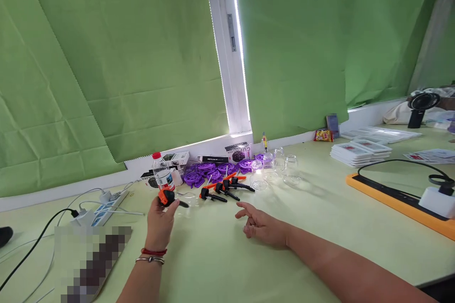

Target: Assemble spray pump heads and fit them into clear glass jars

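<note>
My left hand (161, 222) grips an orange-and-black plastic piece (167, 196) with a short black stem that points right. It is held above the table, in front of a clear bottle with a red cap (162, 173). My right hand (261, 225) is over the table with its index finger stretched out, the other fingers loosely bent and nothing in them. Just beyond it lie several black pieces with stems (227, 191) and orange strips (213, 185). Behind these is a heap of purple plastic parts (206, 173).
Several clear glass jars (273, 168) stand right of the purple parts. A power strip (110, 208) with cables lies on the left. At right are stacked white cases (360, 151), an orange-edged board (398, 203) with a charger, and a small black fan (423, 104).
</note>
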Available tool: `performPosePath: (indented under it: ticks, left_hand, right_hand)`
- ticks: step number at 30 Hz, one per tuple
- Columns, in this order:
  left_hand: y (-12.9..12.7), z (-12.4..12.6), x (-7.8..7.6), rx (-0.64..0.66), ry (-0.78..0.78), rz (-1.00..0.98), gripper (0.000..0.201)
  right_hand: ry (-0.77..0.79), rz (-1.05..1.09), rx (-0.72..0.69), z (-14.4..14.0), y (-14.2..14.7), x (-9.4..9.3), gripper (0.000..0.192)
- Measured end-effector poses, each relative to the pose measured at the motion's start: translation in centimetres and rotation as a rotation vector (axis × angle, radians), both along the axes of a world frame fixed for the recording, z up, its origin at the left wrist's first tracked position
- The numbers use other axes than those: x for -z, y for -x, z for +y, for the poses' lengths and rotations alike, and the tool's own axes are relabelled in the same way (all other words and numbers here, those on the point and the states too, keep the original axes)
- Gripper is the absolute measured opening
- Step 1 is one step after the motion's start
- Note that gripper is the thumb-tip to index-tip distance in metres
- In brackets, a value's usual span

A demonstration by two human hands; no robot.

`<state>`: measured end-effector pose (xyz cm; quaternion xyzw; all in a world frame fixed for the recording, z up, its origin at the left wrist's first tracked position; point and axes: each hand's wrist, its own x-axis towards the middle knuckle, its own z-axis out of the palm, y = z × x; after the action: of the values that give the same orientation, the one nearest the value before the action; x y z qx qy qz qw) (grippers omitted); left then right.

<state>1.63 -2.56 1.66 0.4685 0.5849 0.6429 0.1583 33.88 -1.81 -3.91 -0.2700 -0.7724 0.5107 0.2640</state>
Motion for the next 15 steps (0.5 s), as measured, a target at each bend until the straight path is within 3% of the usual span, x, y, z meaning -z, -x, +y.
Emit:
performPosePath:
  ticks: [2, 4, 8, 15]
  left_hand:
    - [2.2, 0.4, 0.2, -0.211, 0.106, 0.207, 0.05]
    - [3.8, 0.6, 0.5, -0.267, 0.195, 0.337, 0.05]
    - [5.2, 0.9, 0.8, -0.298, 0.271, 0.436, 0.047]
    - [5.3, 1.3, 1.2, -0.268, 0.268, 0.493, 0.056]
  right_hand:
    - [0.004, 0.0, 0.002, -0.2, 0.0, -0.3, 0.073]
    - [0.01, -0.001, 0.002, -0.3, 0.1, -0.5, 0.073]
    - [0.03, 0.003, -0.002, -0.3, 0.1, -0.7, 0.073]
    - [0.029, -0.022, 0.005, -0.2, 0.1, -0.5, 0.071]
